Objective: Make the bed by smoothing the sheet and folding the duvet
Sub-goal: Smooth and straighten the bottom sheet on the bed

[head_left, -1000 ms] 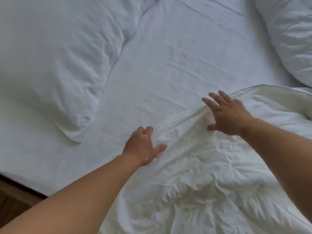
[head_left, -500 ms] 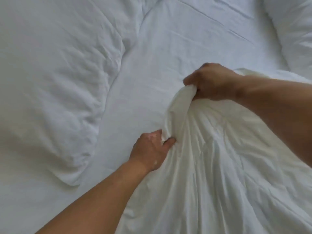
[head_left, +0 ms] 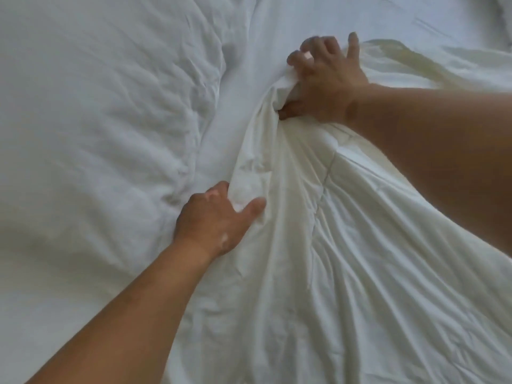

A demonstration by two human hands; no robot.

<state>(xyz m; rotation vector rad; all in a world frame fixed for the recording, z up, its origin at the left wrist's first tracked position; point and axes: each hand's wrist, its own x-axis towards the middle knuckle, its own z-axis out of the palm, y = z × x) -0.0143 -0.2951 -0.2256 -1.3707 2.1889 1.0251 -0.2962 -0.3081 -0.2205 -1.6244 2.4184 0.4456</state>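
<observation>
A cream-white duvet (head_left: pixel 374 259) lies crumpled over the right and lower part of the bed. Its upper edge is bunched into a ridge running between my two hands. My left hand (head_left: pixel 216 220) grips the lower end of that edge, thumb on top and fingers curled behind the fold. Farther up the bed, my right hand (head_left: pixel 324 81) holds the bunched edge between thumb and palm, its fingers spread and blurred. The white sheet (head_left: pixel 230 112) shows as a wrinkled strip left of the duvet and continues toward the head of the bed.
A large white pillow (head_left: pixel 97 106) fills the left side, touching the sheet strip beside my left hand. The corner of a second pillow (head_left: pixel 507 6) shows at the top right. Both of my forearms reach in from the bottom and right edges.
Both hands went from lying flat on the duvet to gripping its edge and have drawn it up the bed. My right hand's fingers have now spread out of a tight fist.
</observation>
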